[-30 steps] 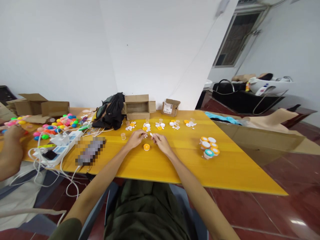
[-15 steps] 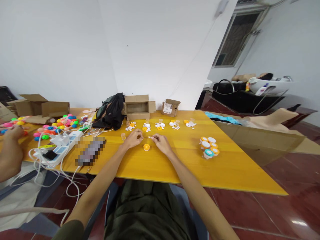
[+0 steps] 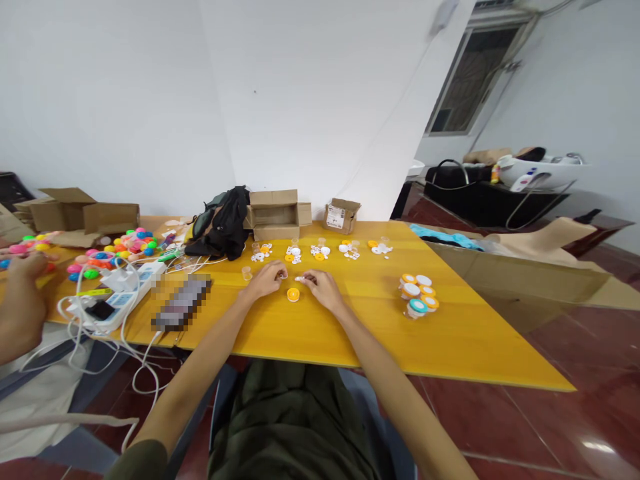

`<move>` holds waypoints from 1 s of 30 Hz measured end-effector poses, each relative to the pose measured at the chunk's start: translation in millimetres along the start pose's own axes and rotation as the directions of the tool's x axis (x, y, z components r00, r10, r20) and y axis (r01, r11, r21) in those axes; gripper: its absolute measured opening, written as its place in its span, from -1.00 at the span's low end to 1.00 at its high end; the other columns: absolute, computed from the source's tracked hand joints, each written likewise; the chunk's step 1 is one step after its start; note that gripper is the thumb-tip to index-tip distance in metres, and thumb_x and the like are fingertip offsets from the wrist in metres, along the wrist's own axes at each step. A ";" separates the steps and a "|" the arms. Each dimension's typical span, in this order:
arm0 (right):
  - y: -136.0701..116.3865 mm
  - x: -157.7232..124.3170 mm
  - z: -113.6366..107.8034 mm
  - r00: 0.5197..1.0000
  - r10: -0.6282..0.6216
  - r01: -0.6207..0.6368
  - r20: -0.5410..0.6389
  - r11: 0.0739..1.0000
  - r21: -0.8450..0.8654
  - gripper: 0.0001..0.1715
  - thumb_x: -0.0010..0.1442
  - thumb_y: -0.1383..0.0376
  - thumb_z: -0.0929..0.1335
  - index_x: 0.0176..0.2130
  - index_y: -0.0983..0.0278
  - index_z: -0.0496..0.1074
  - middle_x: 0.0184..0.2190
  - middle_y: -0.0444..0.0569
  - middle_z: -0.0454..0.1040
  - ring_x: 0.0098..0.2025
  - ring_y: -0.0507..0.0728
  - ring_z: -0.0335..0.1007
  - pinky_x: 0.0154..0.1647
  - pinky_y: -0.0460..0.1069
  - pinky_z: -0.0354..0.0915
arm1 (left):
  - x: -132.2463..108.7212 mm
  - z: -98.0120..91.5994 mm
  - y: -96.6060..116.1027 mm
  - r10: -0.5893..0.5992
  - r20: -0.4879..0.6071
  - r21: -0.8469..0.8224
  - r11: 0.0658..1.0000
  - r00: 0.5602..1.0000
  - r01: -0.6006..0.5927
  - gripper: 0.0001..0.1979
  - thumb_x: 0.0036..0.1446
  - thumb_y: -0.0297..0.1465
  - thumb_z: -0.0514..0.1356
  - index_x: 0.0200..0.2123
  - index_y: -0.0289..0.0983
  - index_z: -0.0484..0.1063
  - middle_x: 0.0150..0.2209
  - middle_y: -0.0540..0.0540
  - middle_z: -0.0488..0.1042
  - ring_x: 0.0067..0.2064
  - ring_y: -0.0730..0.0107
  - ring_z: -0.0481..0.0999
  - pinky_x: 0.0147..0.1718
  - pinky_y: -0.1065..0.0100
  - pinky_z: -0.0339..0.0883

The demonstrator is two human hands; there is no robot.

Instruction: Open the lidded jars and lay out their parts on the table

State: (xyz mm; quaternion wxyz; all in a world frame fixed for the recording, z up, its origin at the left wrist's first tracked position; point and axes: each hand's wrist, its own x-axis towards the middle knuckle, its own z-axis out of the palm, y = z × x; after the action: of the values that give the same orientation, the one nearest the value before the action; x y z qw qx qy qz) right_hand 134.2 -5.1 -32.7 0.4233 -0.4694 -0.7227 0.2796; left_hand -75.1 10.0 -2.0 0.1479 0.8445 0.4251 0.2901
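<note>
My left hand [image 3: 267, 279] rests on the yellow table [image 3: 350, 327], fingers curled in a pinch on a tiny white part. My right hand [image 3: 321, 287] lies just right of it, fingertips pinched on a small white piece [image 3: 299, 279]. Between and just below the two hands sits an orange round cap [image 3: 293, 294]. A small clear cup [image 3: 247, 273] stands left of my left hand. Beyond my hands lie rows of small white and orange parts [image 3: 320, 251].
A cluster of orange- and teal-lidded jars [image 3: 419, 294] stands to the right. Cardboard boxes [image 3: 275, 213], a black bag [image 3: 225, 223], a power strip with cables [image 3: 117, 300], a phone [image 3: 181, 303] and colourful balls [image 3: 117, 247] lie left. Another person's hand [image 3: 23, 293] is at far left.
Both my hands have drawn slightly closer together over the orange cap; the white piece in my right fingers moved a little toward my left hand.
</note>
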 end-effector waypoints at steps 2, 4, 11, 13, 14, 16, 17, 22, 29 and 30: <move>0.1 -0.6 -0.4 0.999 -0.035 0.035 0.010 0.999 -0.038 -0.92 0.14 0.31 0.42 -0.34 0.13 0.57 -0.31 -0.03 0.64 -0.24 0.20 0.54 -0.18 0.04 0.39 | -0.8 0.0 -0.2 -0.006 -0.005 0.000 1.000 1.000 0.006 -0.68 -0.12 -0.67 0.02 -0.41 -0.21 0.45 -0.37 -0.05 0.49 -0.24 0.26 0.47 -0.15 0.29 0.37; -0.1 -1.0 -0.8 0.997 -0.068 0.069 0.022 0.994 -0.088 -0.90 0.14 0.33 0.42 -0.32 0.13 0.58 -0.29 -0.03 0.63 -0.23 0.19 0.53 -0.18 0.03 0.38 | -1.8 0.4 0.5 -0.015 -0.015 -0.001 1.000 1.000 0.015 -0.67 -0.11 -0.67 0.01 -0.37 -0.21 0.45 -0.36 -0.05 0.50 -0.24 0.26 0.47 -0.15 0.30 0.37; -2.5 -2.2 -2.5 0.995 -0.089 0.096 0.045 0.979 -0.181 -0.80 0.17 0.40 0.39 -0.26 0.14 0.60 -0.26 -0.01 0.61 -0.23 0.16 0.51 -0.17 0.01 0.37 | -2.0 4.1 9.4 0.004 -0.033 0.010 1.000 0.999 -0.004 -0.65 0.02 -0.62 0.04 -0.22 -0.18 0.48 -0.27 -0.07 0.53 -0.15 0.24 0.49 -0.07 0.27 0.37; -3.5 -2.4 -2.6 0.995 -0.087 0.096 0.051 0.978 -0.188 -0.78 0.17 0.40 0.39 -0.25 0.13 0.61 -0.25 -0.01 0.61 -0.21 0.18 0.52 -0.15 0.02 0.37 | -1.4 4.9 11.3 0.042 -0.019 0.014 0.999 0.999 -0.042 -0.65 0.03 -0.61 0.06 -0.21 -0.17 0.50 -0.25 -0.07 0.53 -0.12 0.22 0.48 -0.02 0.25 0.36; -3.9 -2.4 -2.3 0.994 -0.090 0.099 0.057 0.978 -0.185 -0.78 0.17 0.40 0.38 -0.24 0.13 0.61 -0.24 -0.01 0.61 -0.21 0.18 0.52 -0.14 0.03 0.38 | -1.2 5.3 11.7 0.061 -0.008 0.015 0.998 0.998 -0.061 -0.66 0.03 -0.61 0.06 -0.21 -0.17 0.51 -0.25 -0.08 0.53 -0.12 0.22 0.48 -0.01 0.23 0.36; -4.4 -2.3 -1.3 0.993 -0.099 0.109 0.069 0.981 -0.161 -0.75 0.16 0.41 0.38 -0.22 0.13 0.61 -0.23 -0.02 0.62 -0.20 0.19 0.53 -0.11 0.04 0.38 | -0.9 5.8 11.6 0.088 0.011 0.019 0.996 0.996 -0.089 -0.66 0.03 -0.61 0.08 -0.21 -0.18 0.52 -0.24 -0.09 0.52 -0.11 0.21 0.48 0.00 0.22 0.35; -4.6 -2.2 -0.6 0.992 -0.101 0.111 0.073 0.984 -0.140 -0.74 0.16 0.42 0.37 -0.22 0.13 0.61 -0.22 -0.02 0.62 -0.18 0.19 0.54 -0.09 0.05 0.39 | -0.9 6.0 11.1 0.097 0.016 0.021 0.995 0.995 -0.097 -0.66 0.03 -0.61 0.08 -0.21 -0.18 0.52 -0.23 -0.09 0.52 -0.11 0.21 0.48 0.00 0.22 0.35; -5.7 -1.7 1.6 0.995 -0.081 0.081 0.054 0.997 0.004 -0.69 0.19 0.44 0.30 -0.23 0.13 0.59 -0.24 -0.07 0.64 -0.15 0.18 0.56 -0.04 0.06 0.39 | -1.6 5.8 9.2 0.101 0.037 0.039 0.994 0.994 -0.102 -0.66 0.07 -0.58 0.10 -0.13 -0.17 0.52 -0.18 -0.09 0.50 -0.07 0.21 0.47 0.02 0.23 0.34; -16.7 -4.3 -3.5 0.994 -0.091 0.089 0.054 0.995 0.051 -0.93 0.17 0.28 0.36 -0.32 0.20 0.47 -0.36 -0.11 0.57 -0.30 0.11 0.47 -0.19 0.00 0.36 | -3.3 6.6 10.9 0.128 0.118 0.080 0.987 0.985 -0.138 -0.83 0.24 -0.36 0.14 -0.14 -0.18 0.50 -0.16 -0.08 0.46 -0.05 0.22 0.43 0.06 0.22 0.31; -18.5 -5.2 -4.0 0.992 -0.102 0.099 0.072 0.994 0.044 -0.92 0.16 0.24 0.37 -0.33 0.21 0.46 -0.37 -0.12 0.55 -0.33 0.09 0.45 -0.22 -0.01 0.35 | -3.2 6.8 10.8 0.131 0.121 0.084 0.986 0.984 -0.142 -0.84 0.24 -0.37 0.13 -0.16 -0.18 0.50 -0.16 -0.08 0.45 -0.05 0.23 0.43 0.05 0.22 0.31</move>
State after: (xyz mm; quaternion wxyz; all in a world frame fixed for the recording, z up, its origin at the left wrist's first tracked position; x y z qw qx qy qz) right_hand 130.6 -17.3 -17.7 0.4192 -0.4129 -0.7549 0.2898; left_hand -65.6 0.9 -3.2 0.1127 0.8930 0.3698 0.2303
